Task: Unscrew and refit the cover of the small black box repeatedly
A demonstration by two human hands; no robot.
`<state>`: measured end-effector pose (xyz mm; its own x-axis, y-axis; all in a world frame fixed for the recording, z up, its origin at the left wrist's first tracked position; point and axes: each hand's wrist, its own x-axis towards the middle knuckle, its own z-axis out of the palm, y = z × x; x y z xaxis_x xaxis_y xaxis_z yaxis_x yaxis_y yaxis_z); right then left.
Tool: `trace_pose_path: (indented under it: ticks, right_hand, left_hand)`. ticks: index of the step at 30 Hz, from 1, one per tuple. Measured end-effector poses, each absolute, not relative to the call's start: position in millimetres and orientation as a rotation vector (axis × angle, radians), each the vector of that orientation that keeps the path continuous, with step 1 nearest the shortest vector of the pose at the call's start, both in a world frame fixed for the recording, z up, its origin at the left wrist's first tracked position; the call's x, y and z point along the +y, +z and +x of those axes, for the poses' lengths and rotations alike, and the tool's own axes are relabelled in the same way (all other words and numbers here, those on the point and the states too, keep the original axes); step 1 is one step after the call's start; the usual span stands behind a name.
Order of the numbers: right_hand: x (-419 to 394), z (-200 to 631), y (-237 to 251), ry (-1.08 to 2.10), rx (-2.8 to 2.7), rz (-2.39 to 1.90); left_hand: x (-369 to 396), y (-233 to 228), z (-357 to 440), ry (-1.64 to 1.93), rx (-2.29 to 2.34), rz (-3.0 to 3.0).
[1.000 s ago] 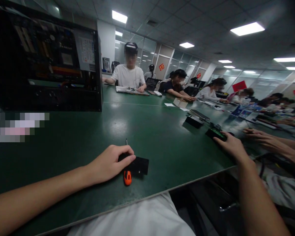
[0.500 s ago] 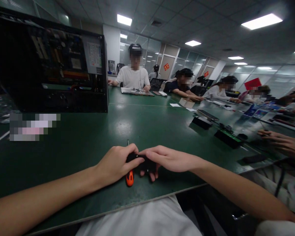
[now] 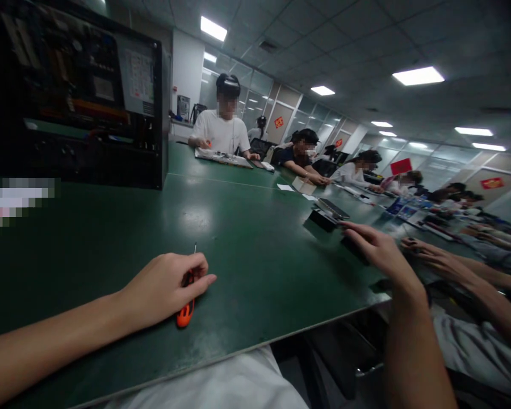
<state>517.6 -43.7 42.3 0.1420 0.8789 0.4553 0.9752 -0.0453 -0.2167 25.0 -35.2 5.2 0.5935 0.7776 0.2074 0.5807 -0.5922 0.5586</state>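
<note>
My left hand (image 3: pixel 176 284) rests near the table's front, its fingers curled loosely round a screwdriver (image 3: pixel 185 315) with an orange and black handle. The thin metal shaft points away from me past the knuckles. Part of the handle is hidden by the fingers. My right hand (image 3: pixel 378 250) reaches out to the right, fingers stretched over a dark block (image 3: pixel 355 250). It covers most of that block, and I cannot make out anything gripped in it. Just beyond the fingertips stands a black box (image 3: pixel 322 220) with a flat dark panel (image 3: pixel 333 208) behind it.
An opened computer case (image 3: pixel 142 153) stands at the left on the green table (image 3: pixel 247 267). A blurred-out paper (image 3: pixel 15 199) lies before it. A co-worker's hands (image 3: pixel 434 255) are close to my right arm. Across the table another person (image 3: pixel 223 128) works at a flat board.
My right hand has left my left hand and reached far right to the dark blocks. The small dark object between my hands no longer shows there. The view has turned right.
</note>
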Motion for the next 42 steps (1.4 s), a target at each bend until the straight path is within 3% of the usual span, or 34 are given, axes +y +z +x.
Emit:
trace_pose_path:
  ticks: [3,10,27,42]
  right_hand:
    - [-44,582,17,-0.56,-1.503,-2.146]
    - [-37,611,-20,-0.712,-1.443,-2.241]
    - [-30,628,3,-0.429,-1.578,-2.496]
    - [-22,618,-1,-0.521,-1.592,-2.626]
  left_hand:
    - [-34,5,25,0.601,1.088,2.411]
    - [-35,8,26,0.587,1.076,2.415]
    - [-34,9,26,0.594,1.038,2.419]
    - [-34,9,26,0.585,1.034,2.433]
